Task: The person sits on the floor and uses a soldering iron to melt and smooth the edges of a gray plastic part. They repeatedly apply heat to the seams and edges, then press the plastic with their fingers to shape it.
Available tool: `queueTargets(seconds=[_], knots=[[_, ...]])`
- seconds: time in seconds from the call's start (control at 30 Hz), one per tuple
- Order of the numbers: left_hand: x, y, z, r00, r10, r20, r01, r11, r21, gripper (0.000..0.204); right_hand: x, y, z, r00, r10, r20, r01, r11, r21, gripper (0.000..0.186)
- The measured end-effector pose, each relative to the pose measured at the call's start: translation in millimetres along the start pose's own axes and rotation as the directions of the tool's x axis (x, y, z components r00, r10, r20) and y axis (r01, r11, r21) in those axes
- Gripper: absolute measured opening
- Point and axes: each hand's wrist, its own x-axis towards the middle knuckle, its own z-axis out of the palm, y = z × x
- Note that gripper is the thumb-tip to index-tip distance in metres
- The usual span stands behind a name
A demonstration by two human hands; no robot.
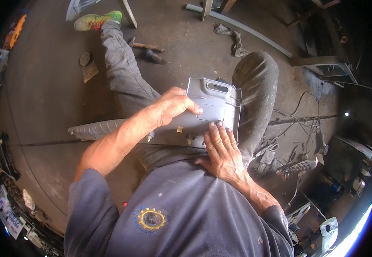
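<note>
Over brown floor [53,103], flat right hand [225,156] touches panel [211,112].

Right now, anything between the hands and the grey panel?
Nothing visible. The left hand has its thumb directly on the face of the grey panel, and the right hand rests extended fingers on that same face. The underside is hidden, so I can't tell there.

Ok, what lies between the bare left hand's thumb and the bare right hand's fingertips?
Only the molded grey plastic panel, bare there, in the head view.
</note>
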Motion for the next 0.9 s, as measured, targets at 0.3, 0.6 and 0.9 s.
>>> queueTargets(seconds=[0.3,0.6,0.9], knots=[[3,1,0,0.999,-0.033,-0.018,0.033,0.999,0.018,0.028,11,7,0,1.0,-0.01,-0.006,0.01,1.0,-0.008,0.087],[-6,-1,5,1.0,-0.009,0.017,0.008,0.999,0.05,0.033,18,12,-8,0.999,0.039,-0.037,-0.039,0.999,0.018,0.092],[-22,-4,15,0.996,0.086,0.014,-0.087,0.983,0.159,0.035,26,18,-14,0.989,0.072,-0.129,-0.069,0.997,0.031,0.093]])
